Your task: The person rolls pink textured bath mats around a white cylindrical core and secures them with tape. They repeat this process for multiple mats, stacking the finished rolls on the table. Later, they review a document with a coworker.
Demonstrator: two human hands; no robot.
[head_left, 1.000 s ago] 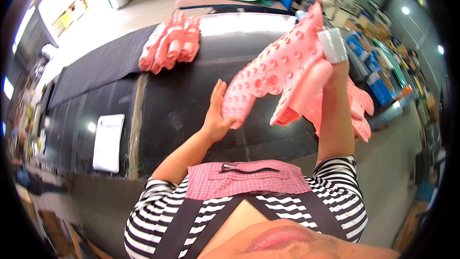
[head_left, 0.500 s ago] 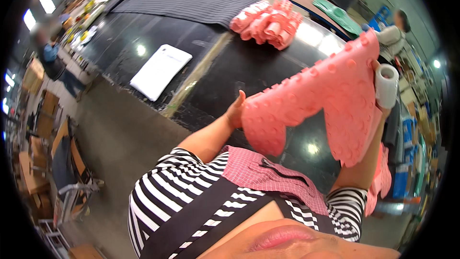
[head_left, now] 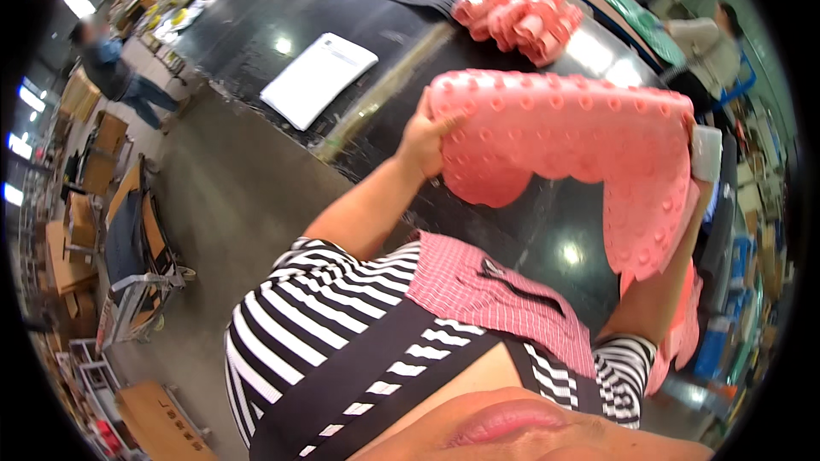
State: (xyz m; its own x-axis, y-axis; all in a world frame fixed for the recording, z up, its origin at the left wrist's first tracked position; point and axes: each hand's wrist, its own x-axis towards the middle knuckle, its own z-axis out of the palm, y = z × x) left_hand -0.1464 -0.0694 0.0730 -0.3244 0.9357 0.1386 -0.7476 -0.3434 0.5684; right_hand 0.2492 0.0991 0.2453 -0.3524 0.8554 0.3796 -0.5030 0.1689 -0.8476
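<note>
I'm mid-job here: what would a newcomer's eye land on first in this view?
First, the bumpy pink mat, held up over the black table by the left hand at one end and the mostly hidden right hand at the other. Next, the pink pile at the table's far side and the pale roll at the right wrist. White papers stand out on the table's left part.

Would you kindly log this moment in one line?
Left fingers: on pink mat, left end; right fingers: mostly hidden, mat's right end; pink bundle: on black table; white papers: left of bundle
</note>
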